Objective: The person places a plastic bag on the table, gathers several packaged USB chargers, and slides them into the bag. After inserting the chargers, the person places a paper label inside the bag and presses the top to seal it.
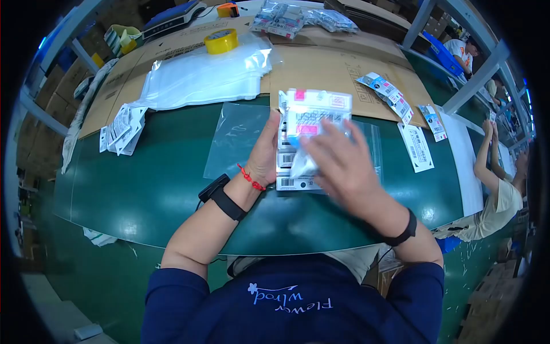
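My left hand (267,150) is closed round the left edge of a small stack of white packets (318,105) with pink marks and barcode labels, some of it in shiny film. Over the stack's right side is my right hand (346,169), its fingers spread but smeared by motion. Whether it grips a packet or only brushes the stack I cannot tell. A transparent plastic bag (234,136) lies flat on the green table beneath, partly hidden by the stack and my hands.
Flat plastic bags (200,83) are piled on cardboard (321,69), with a yellow tape roll (221,42) on top. Paper labels (123,131) lie left; a loose label (416,148) and blue-and-white packets (387,96) lie right. Bagged packets (281,17) sit farther back. People work beyond the right-hand frame.
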Tool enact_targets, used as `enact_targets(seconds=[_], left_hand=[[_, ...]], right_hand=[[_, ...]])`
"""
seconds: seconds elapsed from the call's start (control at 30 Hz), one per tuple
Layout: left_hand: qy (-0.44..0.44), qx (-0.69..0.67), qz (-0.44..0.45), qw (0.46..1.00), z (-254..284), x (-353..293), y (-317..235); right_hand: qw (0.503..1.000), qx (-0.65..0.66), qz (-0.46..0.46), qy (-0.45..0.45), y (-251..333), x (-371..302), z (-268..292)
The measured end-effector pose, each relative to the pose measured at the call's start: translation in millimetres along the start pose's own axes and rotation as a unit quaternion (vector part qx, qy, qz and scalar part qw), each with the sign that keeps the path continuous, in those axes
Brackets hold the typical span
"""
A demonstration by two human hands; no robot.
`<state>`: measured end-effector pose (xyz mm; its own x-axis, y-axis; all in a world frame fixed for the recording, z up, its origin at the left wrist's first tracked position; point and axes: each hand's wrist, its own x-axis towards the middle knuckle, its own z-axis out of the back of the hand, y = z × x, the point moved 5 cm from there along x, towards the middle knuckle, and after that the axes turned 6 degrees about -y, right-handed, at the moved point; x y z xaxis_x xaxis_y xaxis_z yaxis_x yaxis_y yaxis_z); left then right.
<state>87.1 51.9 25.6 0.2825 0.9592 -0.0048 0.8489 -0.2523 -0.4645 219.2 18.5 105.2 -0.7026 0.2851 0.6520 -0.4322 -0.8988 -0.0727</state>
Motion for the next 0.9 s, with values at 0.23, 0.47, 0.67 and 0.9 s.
enact_targets(seconds=[0.23, 0.47, 0.67, 0.9], left_hand=[[-0.080, 0.171, -0.082, 0.979, 16.6, 2.3, -2.9], [-0.041, 0.093, -0.080, 0.992, 9.9, 1.7, -3.6], [-0.015, 0.235, -0.076, 0.969, 20.2, 1.1, 7.4], [-0.034, 0.883, -0.189, 0.428, 26.9, -10.9, 0.5]], right_hand=[[0.988, 0.081, -0.002, 0.131, 18.3, -12.9, -38.5], [0.815, 0.471, -0.322, -0.100, -27.4, -22.2, -41.9], [0.601, 0.627, -0.496, -0.002, -34.4, -37.0, -59.7], [0.555, 0.589, -0.586, -0.044, -98.3, -84.0, -19.7]])
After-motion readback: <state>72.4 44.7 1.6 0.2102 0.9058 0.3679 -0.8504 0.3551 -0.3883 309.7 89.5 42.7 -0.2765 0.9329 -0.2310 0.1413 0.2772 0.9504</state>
